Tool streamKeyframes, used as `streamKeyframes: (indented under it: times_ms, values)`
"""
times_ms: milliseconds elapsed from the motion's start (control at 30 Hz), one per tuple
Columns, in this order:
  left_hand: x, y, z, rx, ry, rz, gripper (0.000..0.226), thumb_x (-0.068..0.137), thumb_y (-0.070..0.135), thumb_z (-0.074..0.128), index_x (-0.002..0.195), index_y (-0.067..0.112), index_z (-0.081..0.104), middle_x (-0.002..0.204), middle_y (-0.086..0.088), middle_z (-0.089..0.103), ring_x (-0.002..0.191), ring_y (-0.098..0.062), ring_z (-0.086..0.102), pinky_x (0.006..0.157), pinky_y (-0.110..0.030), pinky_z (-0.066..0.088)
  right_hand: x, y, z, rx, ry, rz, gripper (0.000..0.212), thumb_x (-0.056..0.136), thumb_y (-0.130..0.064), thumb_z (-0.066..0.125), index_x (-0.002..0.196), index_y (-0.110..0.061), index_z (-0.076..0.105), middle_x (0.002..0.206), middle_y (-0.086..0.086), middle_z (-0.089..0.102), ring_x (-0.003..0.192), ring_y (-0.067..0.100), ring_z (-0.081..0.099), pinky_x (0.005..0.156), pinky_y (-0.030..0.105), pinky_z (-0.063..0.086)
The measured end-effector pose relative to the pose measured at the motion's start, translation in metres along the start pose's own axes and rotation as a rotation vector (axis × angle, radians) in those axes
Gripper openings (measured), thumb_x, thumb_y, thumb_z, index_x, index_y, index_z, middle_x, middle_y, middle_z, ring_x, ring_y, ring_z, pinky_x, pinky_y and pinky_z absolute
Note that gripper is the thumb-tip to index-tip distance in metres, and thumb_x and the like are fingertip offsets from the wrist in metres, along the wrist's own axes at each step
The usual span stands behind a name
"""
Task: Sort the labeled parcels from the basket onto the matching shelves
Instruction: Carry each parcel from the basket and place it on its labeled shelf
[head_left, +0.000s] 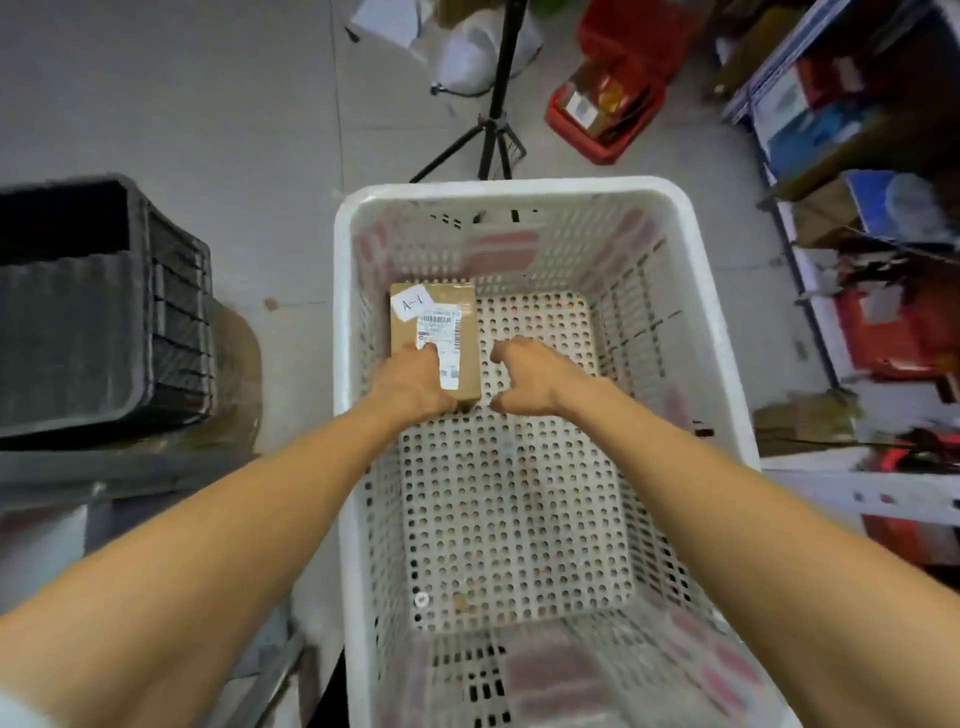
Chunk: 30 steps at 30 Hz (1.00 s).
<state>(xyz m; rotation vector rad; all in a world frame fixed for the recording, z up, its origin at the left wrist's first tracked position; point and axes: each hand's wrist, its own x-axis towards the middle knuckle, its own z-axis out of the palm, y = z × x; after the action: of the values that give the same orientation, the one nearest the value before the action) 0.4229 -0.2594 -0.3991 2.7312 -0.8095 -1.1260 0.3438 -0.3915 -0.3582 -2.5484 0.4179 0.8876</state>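
Observation:
One brown cardboard parcel (439, 322) lies in the far left corner of the white perforated basket (519, 189). A white sticker on it reads "A-1" and a shipping label runs down its top. My left hand (410, 387) grips the parcel's near end, thumb on the label. Just right of the parcel, my right hand (527, 379) hovers with its fingers curled apart and nothing in them. The rest of the basket floor is bare.
A black crate (104, 312) stands to the left of the basket. A black tripod (493, 130) is just behind it on the grey floor. Shelves (857, 208) with boxes run along the right side. A red bin (608, 109) sits at the back right.

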Motion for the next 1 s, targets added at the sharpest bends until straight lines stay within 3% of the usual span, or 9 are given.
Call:
streamKeyframes:
  times_ms: [200,367,533,600,733,800,867,933,1000]
  values:
    - [0.064,-0.015,0.03,-0.055,-0.069,-0.188,0.079,0.078,0.034,0.072,0.139,0.007,0.029,0.135,-0.018,0.035,0.123,-0.033,0.042,0.101,-0.039,0.042,0.072,0.023,0.044,0.063,-0.012,0.103,0.061,0.085,-0.03,0.065,0.137,-0.012,0.04,0.131,0.012,0.046,0.119,0.028,0.047,0.09,0.037,0.044]
    - [0.109,-0.009,0.051,-0.234,0.042,-0.364,0.108,0.08,0.026,0.074,0.147,-0.007,-0.004,0.146,-0.022,0.019,0.135,-0.034,0.024,0.109,-0.036,0.029,0.128,0.029,0.084,0.164,0.081,0.165,0.075,0.082,-0.037,0.067,0.14,-0.007,0.029,0.135,0.016,0.041,0.124,0.033,0.04,0.095,0.042,0.042]
    - [0.116,-0.002,0.074,-0.279,0.092,-0.373,0.129,0.066,0.039,0.085,0.146,-0.008,-0.005,0.149,-0.02,0.011,0.133,-0.035,0.024,0.11,-0.037,0.029,0.145,0.036,0.115,0.437,0.095,0.207,0.112,0.083,-0.042,0.069,0.15,-0.003,-0.012,0.149,0.024,0.026,0.132,0.037,0.036,0.105,0.045,0.038]
    - [0.115,0.001,0.084,-0.325,0.096,-0.334,0.121,0.064,0.036,0.086,0.145,-0.005,0.006,0.145,-0.018,0.016,0.131,-0.033,0.025,0.108,-0.036,0.032,0.14,0.048,0.122,0.48,0.113,0.236,0.119,0.08,-0.039,0.074,0.149,-0.004,-0.018,0.151,0.025,0.02,0.134,0.038,0.034,0.106,0.043,0.036]
    - [0.115,0.016,0.11,-0.517,0.023,-0.239,0.096,0.069,0.017,0.081,0.139,0.008,0.017,0.137,-0.012,0.024,0.129,-0.032,0.029,0.106,-0.038,0.034,0.117,0.093,0.125,0.611,0.156,0.366,0.125,0.063,-0.036,0.086,0.15,-0.009,0.0,0.142,0.017,0.033,0.131,0.034,0.034,0.103,0.042,0.037]
    - [0.119,0.022,0.124,-0.648,-0.053,-0.206,0.11,0.066,0.017,0.085,0.145,0.017,0.008,0.141,-0.012,0.022,0.134,-0.034,0.028,0.11,-0.044,0.032,0.106,0.117,0.128,0.689,0.185,0.398,0.131,0.047,-0.045,0.087,0.147,-0.012,0.009,0.134,0.011,0.046,0.127,0.031,0.039,0.1,0.044,0.042]
    - [0.122,0.025,0.134,-0.767,-0.096,-0.182,0.133,0.059,0.022,0.089,0.15,0.027,-0.008,0.149,-0.013,0.019,0.139,-0.032,0.023,0.114,-0.05,0.027,0.099,0.134,0.133,0.785,0.177,0.427,0.145,0.036,-0.054,0.085,0.15,-0.02,0.002,0.134,0.006,0.052,0.126,0.027,0.046,0.101,0.042,0.044]
    - [0.123,0.027,0.14,-0.871,-0.115,-0.149,0.145,0.051,0.025,0.091,0.15,0.032,-0.015,0.152,-0.01,0.022,0.14,-0.029,0.025,0.113,-0.05,0.028,0.096,0.14,0.14,0.924,0.143,0.436,0.146,0.047,-0.042,0.092,0.152,-0.021,-0.007,0.137,-0.003,0.05,0.127,0.019,0.047,0.102,0.032,0.04]
    - [0.123,0.025,0.147,-0.93,-0.119,-0.128,0.14,0.056,0.017,0.089,0.15,0.033,-0.013,0.152,-0.005,0.028,0.138,-0.024,0.03,0.113,-0.047,0.032,0.095,0.142,0.151,1.044,0.137,0.388,0.13,0.056,-0.021,0.092,0.153,-0.021,0.005,0.136,-0.008,0.05,0.125,0.013,0.048,0.106,0.032,0.039]
